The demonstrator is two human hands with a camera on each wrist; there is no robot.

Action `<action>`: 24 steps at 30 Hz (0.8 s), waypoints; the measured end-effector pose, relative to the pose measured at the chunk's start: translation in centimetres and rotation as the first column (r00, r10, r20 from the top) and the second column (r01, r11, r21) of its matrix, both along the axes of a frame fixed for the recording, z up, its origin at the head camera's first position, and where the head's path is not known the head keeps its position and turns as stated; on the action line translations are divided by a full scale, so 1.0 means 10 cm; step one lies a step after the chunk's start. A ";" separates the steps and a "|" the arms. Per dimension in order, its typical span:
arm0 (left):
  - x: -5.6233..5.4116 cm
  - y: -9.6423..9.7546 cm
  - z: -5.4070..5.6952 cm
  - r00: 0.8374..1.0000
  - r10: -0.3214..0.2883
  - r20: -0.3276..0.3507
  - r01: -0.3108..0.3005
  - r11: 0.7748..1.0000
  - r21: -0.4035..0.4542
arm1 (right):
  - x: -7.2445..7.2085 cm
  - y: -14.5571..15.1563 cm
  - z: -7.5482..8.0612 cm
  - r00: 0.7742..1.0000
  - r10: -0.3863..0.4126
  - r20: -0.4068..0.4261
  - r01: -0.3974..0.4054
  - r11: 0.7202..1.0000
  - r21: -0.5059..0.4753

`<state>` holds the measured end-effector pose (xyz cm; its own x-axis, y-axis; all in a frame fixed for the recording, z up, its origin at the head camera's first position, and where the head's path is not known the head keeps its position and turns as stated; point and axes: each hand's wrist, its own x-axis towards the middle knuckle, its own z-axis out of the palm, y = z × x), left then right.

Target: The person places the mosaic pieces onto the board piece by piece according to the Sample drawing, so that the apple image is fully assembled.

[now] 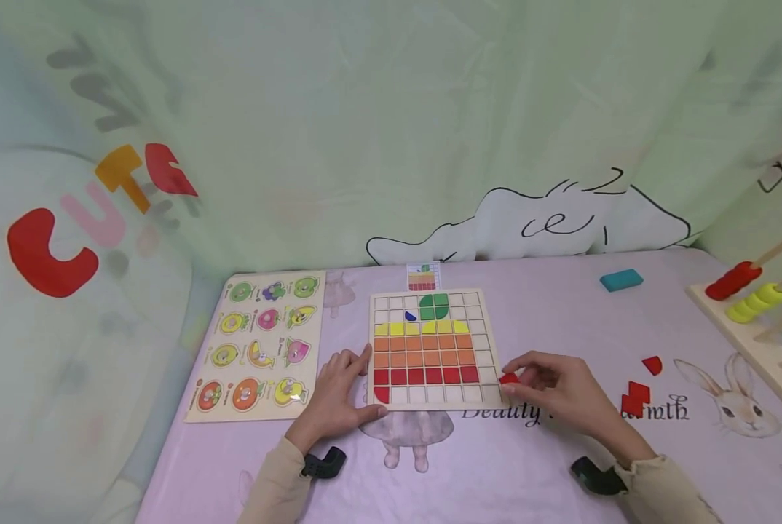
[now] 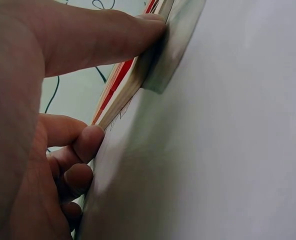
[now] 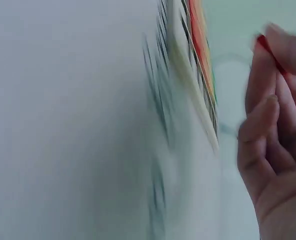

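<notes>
A wooden grid board (image 1: 489, 395) lies on the table with rows of red, orange and yellow pieces, a green leaf shape (image 1: 434, 307) and a small blue piece (image 1: 410, 316). A red rounded piece (image 1: 381, 394) sits in its near left corner. My left hand (image 1: 338, 393) holds that corner, thumb on the near edge and fingers at the left edge. Thumb and fingers of my right hand (image 1: 555, 386) pinch a small red piece (image 1: 510, 378) just beside the board's right edge; in the right wrist view the red piece (image 3: 270, 52) shows edge-on.
Loose red pieces (image 1: 636, 397) and a red quarter-round (image 1: 653, 364) lie to the right. Further back is a teal block (image 1: 621, 280); a bead stand (image 1: 751, 342) is far right. A fruit puzzle (image 1: 256, 346) lies left, and a pattern card (image 1: 424, 276) behind the board.
</notes>
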<state>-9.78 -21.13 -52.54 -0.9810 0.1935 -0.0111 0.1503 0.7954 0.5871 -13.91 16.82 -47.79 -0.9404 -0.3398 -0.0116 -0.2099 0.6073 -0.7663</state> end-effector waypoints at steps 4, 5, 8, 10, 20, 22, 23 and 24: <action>-0.01 0.01 0.01 1.000 -0.002 -0.012 0.002 1.000 0.010 | -0.02 -0.36 -0.06 0.999 0.046 0.010 -0.044 0.992 -0.114; -0.01 0.01 0.00 1.000 -0.003 -0.020 0.004 1.000 0.007 | -0.02 -0.44 -0.07 0.997 0.075 0.007 -0.074 0.988 -0.134; -0.01 0.01 0.00 0.999 -0.005 -0.034 0.004 1.000 -0.005 | -0.03 -0.72 -0.11 0.983 0.183 -0.015 -0.183 0.969 -0.169; 0.00 0.01 -0.01 0.999 -0.002 -0.036 0.002 1.000 -0.012 | -0.03 -0.90 -0.12 0.970 0.241 -0.015 -0.240 0.957 -0.164; 0.00 0.01 0.01 1.000 0.002 -0.015 -0.002 1.000 -0.007 | 0.00 -1.42 -0.17 0.960 0.277 -0.041 -0.272 0.957 0.102; 0.00 0.00 0.01 1.000 -0.001 -0.017 0.000 1.000 -0.003 | 0.02 -1.45 -0.15 0.962 0.266 -0.052 -0.257 0.956 0.140; 0.00 -0.01 0.01 1.000 -0.002 -0.019 0.002 1.000 -0.002 | 0.02 -1.46 -0.14 0.964 0.262 -0.054 -0.252 0.957 0.146; 0.00 -0.01 0.01 1.000 -0.004 -0.024 0.004 1.000 -0.001 | 0.02 -1.46 -0.13 0.965 0.258 -0.054 -0.248 0.958 0.145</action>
